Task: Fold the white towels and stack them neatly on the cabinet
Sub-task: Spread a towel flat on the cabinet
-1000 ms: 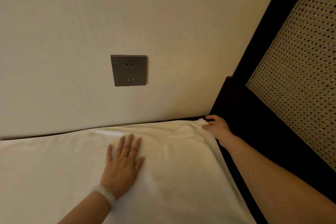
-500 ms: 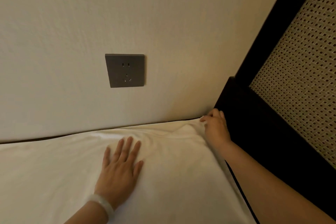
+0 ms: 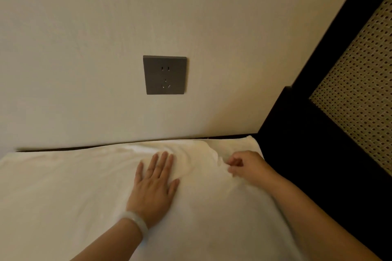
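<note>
A white towel (image 3: 63, 193) lies spread over the cabinet top, reaching the wall at the back and the dark frame at the right. My left hand (image 3: 153, 184) presses flat on its middle, fingers straight, a pale bangle on the wrist. My right hand (image 3: 246, 167) pinches the top layer's far right edge, which is lifted and pulled toward the left hand. A lower layer of the towel (image 3: 239, 144) shows at the far right corner. Only a dark strip of the cabinet (image 3: 63, 149) shows along the wall.
A grey wall socket (image 3: 165, 74) sits on the beige wall above the towel. A dark wooden frame (image 3: 307, 154) with a woven cane panel (image 3: 360, 95) stands close at the right.
My right hand left the far right corner, gripping the towel edge, and drew it toward me and to the left, wrinkling the cloth. My left hand stayed pressed flat.
</note>
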Tool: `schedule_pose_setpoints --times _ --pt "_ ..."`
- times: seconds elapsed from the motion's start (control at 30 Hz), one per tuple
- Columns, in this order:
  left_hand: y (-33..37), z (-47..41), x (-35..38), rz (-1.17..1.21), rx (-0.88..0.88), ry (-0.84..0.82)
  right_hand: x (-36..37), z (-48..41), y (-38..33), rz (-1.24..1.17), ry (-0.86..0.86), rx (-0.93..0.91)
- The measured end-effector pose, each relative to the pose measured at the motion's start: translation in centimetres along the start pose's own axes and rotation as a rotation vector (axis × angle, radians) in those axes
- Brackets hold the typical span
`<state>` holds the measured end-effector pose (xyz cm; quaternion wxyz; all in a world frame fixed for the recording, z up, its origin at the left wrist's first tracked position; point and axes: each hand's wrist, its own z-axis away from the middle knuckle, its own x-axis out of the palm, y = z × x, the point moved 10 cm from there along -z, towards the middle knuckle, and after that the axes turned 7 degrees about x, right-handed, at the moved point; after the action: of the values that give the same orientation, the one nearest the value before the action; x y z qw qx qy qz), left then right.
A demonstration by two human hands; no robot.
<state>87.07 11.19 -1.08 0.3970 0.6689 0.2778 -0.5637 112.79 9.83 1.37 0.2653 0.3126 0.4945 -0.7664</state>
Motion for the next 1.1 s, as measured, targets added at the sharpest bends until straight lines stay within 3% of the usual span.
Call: schedule_pose_setpoints --times 0.1,0.23,0.43,0.53,0.67,0.8,0.9,1.1 --pt "-0.2 0.1 -0.1 -0.01 -0.015 0.009 0.0 0.3 1.1 0.005 -0.016 0.024" --pt "0.1 0.0 -0.1 -0.017 -0.004 0.004 -3.4 0.5 2.3 -0.099 0.302 0.073" --pt "0.0 -0.1 -0.1 -0.048 -0.01 0.0 -1.1 -0.8 1.7 0.033 0.065 0.109" --pt "0.0 -0.1 -0.1 -0.028 -0.012 0.016 -2.8 -1.3 1.0 0.078 0.161 0.083" --pt "0.0 0.0 -0.2 -0.052 -0.009 0.03 -3.8 -1.8 2.5 -0.085 0.18 0.168" --pt "-0.1 0.0 -0.1 -0.049 -0.014 0.04 -6.2 -2.6 4.3 0.198 0.343 0.261" --pt "-0.2 -0.1 0.0 -0.056 -0.015 0.044 -6.5 -3.3 6.0 0.174 0.215 0.389" --pt "-0.2 -0.1 -0.1 -0.038 -0.01 0.045 -8.1 -4.0 4.7 0.254 0.406 0.372"
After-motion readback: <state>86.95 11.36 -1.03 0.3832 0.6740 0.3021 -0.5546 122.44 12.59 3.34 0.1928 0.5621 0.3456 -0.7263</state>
